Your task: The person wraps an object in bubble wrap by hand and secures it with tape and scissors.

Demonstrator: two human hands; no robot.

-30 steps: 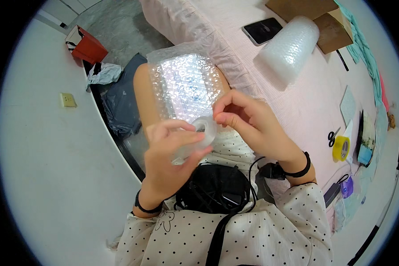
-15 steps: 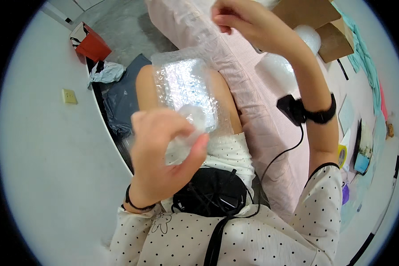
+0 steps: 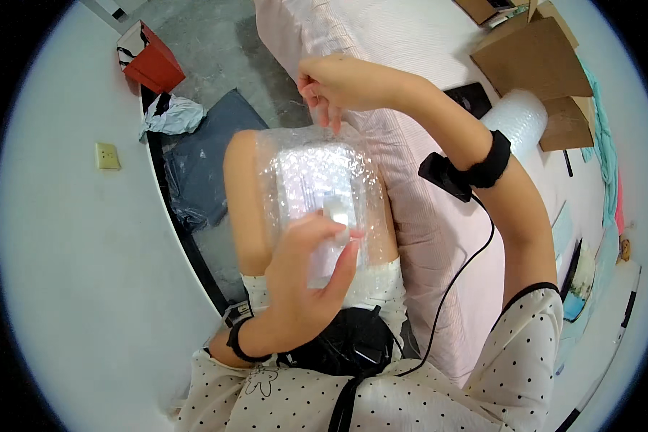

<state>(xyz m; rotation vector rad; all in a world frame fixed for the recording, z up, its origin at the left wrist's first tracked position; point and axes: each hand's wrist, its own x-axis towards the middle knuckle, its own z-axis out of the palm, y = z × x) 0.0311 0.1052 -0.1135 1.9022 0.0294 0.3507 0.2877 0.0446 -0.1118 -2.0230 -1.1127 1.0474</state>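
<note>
Bubble wrap point(image 3: 371, 198) covers a pale package point(image 3: 306, 180) on our lap point(image 3: 243, 201); our left hand point(image 3: 304, 277) pinches a tape roll point(image 3: 335, 209) above it; at the wrap's far edge, our right hand point(image 3: 325, 88) droops, its grip unclear to us.

Obstacle between package point(image 3: 313, 173) and box point(image 3: 533, 65): forearm point(image 3: 443, 119)

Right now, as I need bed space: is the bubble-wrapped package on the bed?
No, the bubble-wrapped package lies across the person's thighs, beside the bed.

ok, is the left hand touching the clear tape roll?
Touching. The head view shows the left hand with its fingers against the near edge of the clear tape roll.
</note>
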